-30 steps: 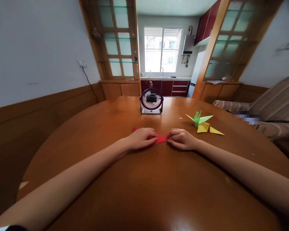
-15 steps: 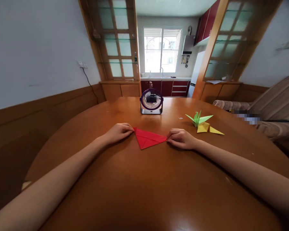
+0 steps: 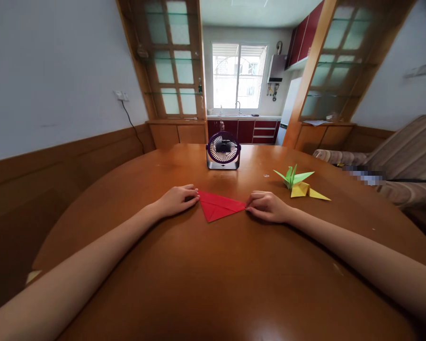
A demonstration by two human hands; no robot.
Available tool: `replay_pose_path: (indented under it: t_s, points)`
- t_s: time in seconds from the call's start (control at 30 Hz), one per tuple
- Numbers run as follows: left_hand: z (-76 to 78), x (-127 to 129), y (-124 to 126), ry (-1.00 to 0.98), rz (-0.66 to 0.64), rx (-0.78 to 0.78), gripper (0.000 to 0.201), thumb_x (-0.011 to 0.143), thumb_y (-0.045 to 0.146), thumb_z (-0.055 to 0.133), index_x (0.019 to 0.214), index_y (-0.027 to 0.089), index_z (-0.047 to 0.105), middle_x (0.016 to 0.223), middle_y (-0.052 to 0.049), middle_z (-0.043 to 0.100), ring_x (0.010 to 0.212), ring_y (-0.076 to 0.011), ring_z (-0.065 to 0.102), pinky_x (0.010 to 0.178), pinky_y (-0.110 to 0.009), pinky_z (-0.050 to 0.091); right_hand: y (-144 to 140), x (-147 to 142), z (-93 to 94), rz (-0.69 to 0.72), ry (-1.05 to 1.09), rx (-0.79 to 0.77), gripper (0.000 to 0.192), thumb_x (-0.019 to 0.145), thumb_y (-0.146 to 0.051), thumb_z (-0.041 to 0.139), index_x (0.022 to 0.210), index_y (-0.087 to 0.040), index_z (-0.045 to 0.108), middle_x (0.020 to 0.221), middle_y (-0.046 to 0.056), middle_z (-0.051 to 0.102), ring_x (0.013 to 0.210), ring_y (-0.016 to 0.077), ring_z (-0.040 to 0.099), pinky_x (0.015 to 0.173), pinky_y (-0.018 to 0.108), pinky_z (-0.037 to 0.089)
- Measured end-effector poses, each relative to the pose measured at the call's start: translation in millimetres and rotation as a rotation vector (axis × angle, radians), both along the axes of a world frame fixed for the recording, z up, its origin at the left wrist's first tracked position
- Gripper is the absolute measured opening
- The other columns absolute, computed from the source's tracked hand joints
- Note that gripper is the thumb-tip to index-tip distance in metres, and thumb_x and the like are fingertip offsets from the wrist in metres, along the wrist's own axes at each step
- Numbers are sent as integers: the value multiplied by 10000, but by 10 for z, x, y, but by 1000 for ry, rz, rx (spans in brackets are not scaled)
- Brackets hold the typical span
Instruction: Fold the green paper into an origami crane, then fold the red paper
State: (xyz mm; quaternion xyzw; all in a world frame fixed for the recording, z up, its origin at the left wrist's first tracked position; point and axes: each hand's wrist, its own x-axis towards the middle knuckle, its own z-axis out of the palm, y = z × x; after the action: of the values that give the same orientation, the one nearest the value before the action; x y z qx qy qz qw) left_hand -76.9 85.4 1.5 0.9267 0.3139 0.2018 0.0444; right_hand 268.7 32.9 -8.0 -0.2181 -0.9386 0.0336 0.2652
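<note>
A sheet of red origami paper [image 3: 220, 207], folded into a triangle with crease lines, lies on the brown table [image 3: 213, 274] with one point towards me. My left hand [image 3: 179, 199] pinches its upper left corner between thumb and fingers. At the right corner, my right hand [image 3: 268, 206] has its fingers closed on the paper's tip. Beyond my right hand are a green origami crane [image 3: 293, 177] and a yellow folded paper figure [image 3: 307, 190], close against each other.
A small purple desk fan [image 3: 223, 149] stands at the table's far side. A tiny pale scrap [image 3: 266, 175] lies left of the green crane. To the right is a striped sofa [image 3: 408, 156]. Wooden cabinets and a kitchen are behind the table.
My left hand has shifted very slightly at its corner of the red paper. My right hand and the paper stay almost in place; the view has tilted a little.
</note>
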Motion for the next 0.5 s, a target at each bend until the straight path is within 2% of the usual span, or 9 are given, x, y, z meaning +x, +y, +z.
replay_pose_path:
  t_s: [0.07,0.23,0.37,0.5]
  points:
    - [35,-7,-19,9,-2,-76,358,950,419,428,964,210,719,1000,-53,638,934,-178,644,864,-301,486,-22,-9,17,-15,-36,30,312,957,-268,450,790,-154,688,807,90,654,731,172,583,700,307,469]
    - [55,-55,-12,-138,-11,-326,371,903,488,503,884,227,766,1060,-61,622,1107,-215,595,983,-351,441,-44,2,20,-26,-103,102,301,955,-272,432,905,-162,708,814,86,646,716,175,565,689,311,454]
    - [57,-61,-7,-166,11,-402,368,860,520,554,837,227,776,1077,-64,602,1142,-223,573,1018,-363,415,-27,11,0,-22,-108,107,304,951,-273,431,969,-170,717,824,84,635,721,174,563,686,309,452]
    - [84,-49,-18,-171,28,-444,391,841,543,563,802,216,774,1086,-66,595,1157,-226,559,1035,-363,398,-21,-2,1,-28,-99,63,310,953,-282,438,921,-163,722,810,82,617,726,171,559,685,299,450]
